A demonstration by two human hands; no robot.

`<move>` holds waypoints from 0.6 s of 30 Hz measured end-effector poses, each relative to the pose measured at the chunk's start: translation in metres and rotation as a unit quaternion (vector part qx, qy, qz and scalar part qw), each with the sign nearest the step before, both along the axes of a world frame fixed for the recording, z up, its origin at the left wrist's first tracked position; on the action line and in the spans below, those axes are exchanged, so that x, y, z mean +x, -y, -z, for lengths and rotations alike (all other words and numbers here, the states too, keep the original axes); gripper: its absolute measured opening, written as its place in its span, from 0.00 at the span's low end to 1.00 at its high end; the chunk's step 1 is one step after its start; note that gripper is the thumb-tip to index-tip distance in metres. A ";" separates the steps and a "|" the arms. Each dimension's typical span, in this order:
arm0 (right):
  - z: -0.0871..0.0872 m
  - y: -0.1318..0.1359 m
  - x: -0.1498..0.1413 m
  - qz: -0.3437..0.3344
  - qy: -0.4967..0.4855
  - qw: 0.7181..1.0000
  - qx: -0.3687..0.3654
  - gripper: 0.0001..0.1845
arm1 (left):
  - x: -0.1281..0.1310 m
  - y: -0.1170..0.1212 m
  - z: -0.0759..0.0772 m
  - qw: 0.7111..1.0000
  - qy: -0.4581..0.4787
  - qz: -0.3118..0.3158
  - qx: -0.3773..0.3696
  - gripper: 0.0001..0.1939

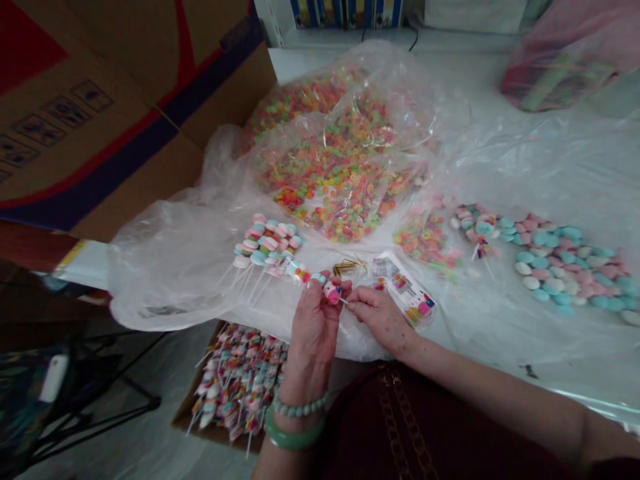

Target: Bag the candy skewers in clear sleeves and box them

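Note:
A candy skewer (332, 292), wrapped in clear and printed plastic, lies across my left hand (314, 320), whose fingers are wrapped round it. With thumb and fingers, my right hand (381, 319) pinches its white stick at the lower end. Left of the hands, a row of marshmallow skewers (267, 241) rests on the plastic sheet, sticks toward me. Just behind my hands are gold twist ties (349, 267) and a pack of printed wrappers (407, 293). Further right, another wrapped skewer (483, 233) lies beside loose pastel marshmallows (567, 260).
A big clear bag of colourful gummy rings (345, 153) spreads at the back. A large cardboard box (125, 120) stands on the left. Below the table edge, a carton (200, 427) holds many wrapped skewers. A pink bag (560, 60) sits back right.

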State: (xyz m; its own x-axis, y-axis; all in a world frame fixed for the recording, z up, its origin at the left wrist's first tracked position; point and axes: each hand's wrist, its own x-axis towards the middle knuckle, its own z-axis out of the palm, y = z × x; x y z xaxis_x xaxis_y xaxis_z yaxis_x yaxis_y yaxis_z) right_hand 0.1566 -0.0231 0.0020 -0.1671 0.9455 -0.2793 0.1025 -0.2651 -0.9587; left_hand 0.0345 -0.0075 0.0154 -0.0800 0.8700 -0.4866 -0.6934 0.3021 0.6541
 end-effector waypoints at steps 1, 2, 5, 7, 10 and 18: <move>0.000 0.000 0.002 -0.004 -0.023 0.999 -0.026 0.06 | -0.005 -0.002 0.001 1.000 0.017 0.012 -0.015 0.09; 0.000 0.001 0.006 -0.011 -0.046 0.997 -0.057 0.07 | -0.011 -0.004 0.003 0.999 0.034 0.018 -0.028 0.08; -0.003 0.001 0.013 -0.032 -0.103 0.982 -0.153 0.07 | -0.024 -0.008 0.007 0.998 0.046 -0.015 -0.035 0.06; -0.006 -0.001 0.011 -0.024 -0.134 0.971 -0.196 0.07 | -0.023 -0.009 0.007 0.999 0.032 -0.040 -0.018 0.06; -0.011 -0.004 0.000 0.005 -0.183 0.957 -0.223 0.08 | -0.009 -0.006 0.002 1.000 0.015 -0.019 0.016 0.10; -0.002 -0.001 0.000 0.037 -0.175 0.970 -0.165 0.08 | -0.007 -0.005 0.006 0.998 0.049 0.037 -0.032 0.10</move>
State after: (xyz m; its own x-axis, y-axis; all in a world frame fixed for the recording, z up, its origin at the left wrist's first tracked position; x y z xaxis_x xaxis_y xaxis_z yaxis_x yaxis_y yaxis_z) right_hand 0.1567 -0.0219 0.0039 -0.2416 0.8277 -0.5065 -0.2453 -0.5571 -0.7934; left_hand 0.0278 -0.0027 0.0097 0.0335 0.8385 -0.5439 -0.7273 0.3938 0.5622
